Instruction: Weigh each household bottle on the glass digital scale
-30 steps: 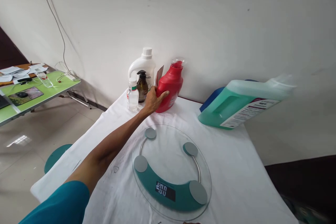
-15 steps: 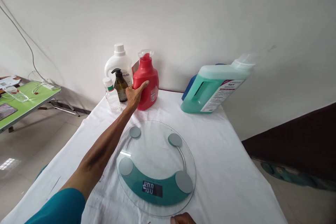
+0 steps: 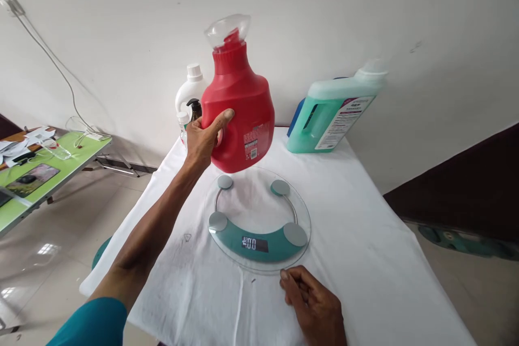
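My left hand (image 3: pixel 205 140) grips the handle side of a red detergent bottle (image 3: pixel 241 113) with a clear cap, and holds it in the air above the far part of a round glass bathroom scale (image 3: pixel 259 221). The scale lies on a table covered in white cloth (image 3: pixel 365 259), and its teal display band reads 0.0. My right hand (image 3: pixel 314 308) rests on the cloth at the scale's near edge, fingers curled, touching or almost touching the glass rim.
At the back of the table stand a white bottle (image 3: pixel 190 92), a dark pump bottle (image 3: pixel 194 111) and a small clear bottle, partly hidden. A large green jug (image 3: pixel 334 113) leans at the back right. A green table (image 3: pixel 44 167) stands left.
My left hand has lifted the red bottle off the table and brought it toward me over the scale. My right hand has come into view at the scale's near edge.
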Demonstrator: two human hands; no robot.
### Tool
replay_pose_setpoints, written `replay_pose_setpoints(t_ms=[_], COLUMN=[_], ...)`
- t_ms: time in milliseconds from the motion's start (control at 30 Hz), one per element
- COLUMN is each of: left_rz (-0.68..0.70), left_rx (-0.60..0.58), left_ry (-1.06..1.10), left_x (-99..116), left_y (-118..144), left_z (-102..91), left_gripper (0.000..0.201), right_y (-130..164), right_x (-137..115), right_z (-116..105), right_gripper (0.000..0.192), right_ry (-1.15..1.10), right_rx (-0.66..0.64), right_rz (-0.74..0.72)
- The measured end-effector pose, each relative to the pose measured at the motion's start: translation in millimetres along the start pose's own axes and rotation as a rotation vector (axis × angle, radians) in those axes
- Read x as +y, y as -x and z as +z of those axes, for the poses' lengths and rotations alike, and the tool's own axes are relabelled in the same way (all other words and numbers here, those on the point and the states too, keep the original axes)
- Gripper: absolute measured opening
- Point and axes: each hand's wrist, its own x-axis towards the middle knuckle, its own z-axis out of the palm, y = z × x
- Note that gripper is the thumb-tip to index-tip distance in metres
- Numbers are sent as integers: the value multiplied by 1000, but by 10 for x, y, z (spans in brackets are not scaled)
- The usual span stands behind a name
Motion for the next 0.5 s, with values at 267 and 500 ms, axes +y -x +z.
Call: replay_pose_setpoints(t_ms=[267,500], left_rz=[-84,-161], left_rx=[-132,-206], left_ry=[-16,-37], left_x=[52,-75], left_y=[783,1095], left_z=[-221,-245], left_gripper=[64,65], right_y=[-19,-21], right_x=[-93,-143], right_z=[-16,-16], right_gripper=[47,48], right_ry=[-18,-11], right_rx=[-69,-73], right_rz=[-21,-70])
